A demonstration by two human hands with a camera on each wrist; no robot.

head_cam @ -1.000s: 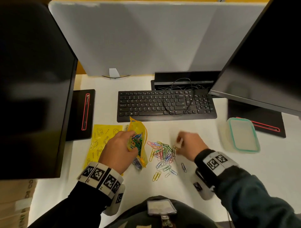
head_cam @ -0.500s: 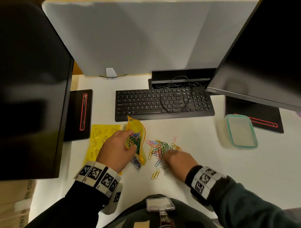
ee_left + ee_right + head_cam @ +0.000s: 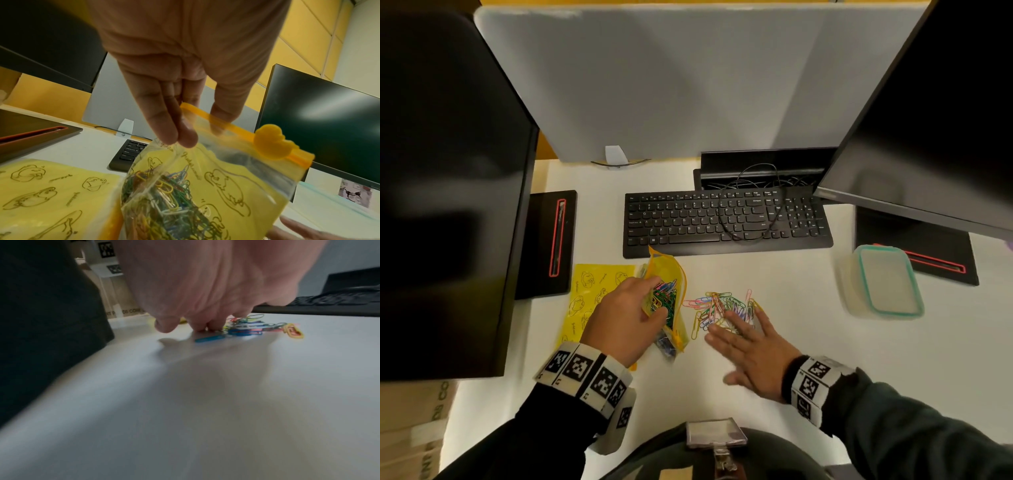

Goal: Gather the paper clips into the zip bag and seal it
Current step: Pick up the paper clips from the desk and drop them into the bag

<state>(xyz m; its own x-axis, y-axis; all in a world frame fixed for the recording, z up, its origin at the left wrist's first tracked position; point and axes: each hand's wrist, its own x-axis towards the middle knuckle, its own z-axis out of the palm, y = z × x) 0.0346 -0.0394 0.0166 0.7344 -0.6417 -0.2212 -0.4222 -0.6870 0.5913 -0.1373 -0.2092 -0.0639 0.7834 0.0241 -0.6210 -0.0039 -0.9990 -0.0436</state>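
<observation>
My left hand [image 3: 633, 310] grips a yellow zip bag [image 3: 671, 274] and holds it up off the white desk [image 3: 808, 342], mouth open toward the right. In the left wrist view its fingers [image 3: 174, 133] pinch the clear front wall of the zip bag [image 3: 236, 186] below the orange zip strip with a duck-shaped slider [image 3: 269, 146]. Many coloured clips [image 3: 160, 194] lie inside. A loose pile of paper clips [image 3: 719, 303] lies just right of the bag. My right hand [image 3: 743, 337] lies flat with spread fingers, its fingertips [image 3: 202, 325] touching the pile's near edge [image 3: 246, 328].
A black keyboard [image 3: 726, 222] with a looped cable sits just behind the bag and pile. A lidded plastic container [image 3: 887, 281] stands at the right. Two dark monitors on black bases flank the desk. A second yellow printed bag [image 3: 589, 294] lies flat under my left hand.
My right hand has come from the right side of the pile to its near side and flattened out with spread fingers. Stray clips in front have joined the pile. The left hand still holds the bag.
</observation>
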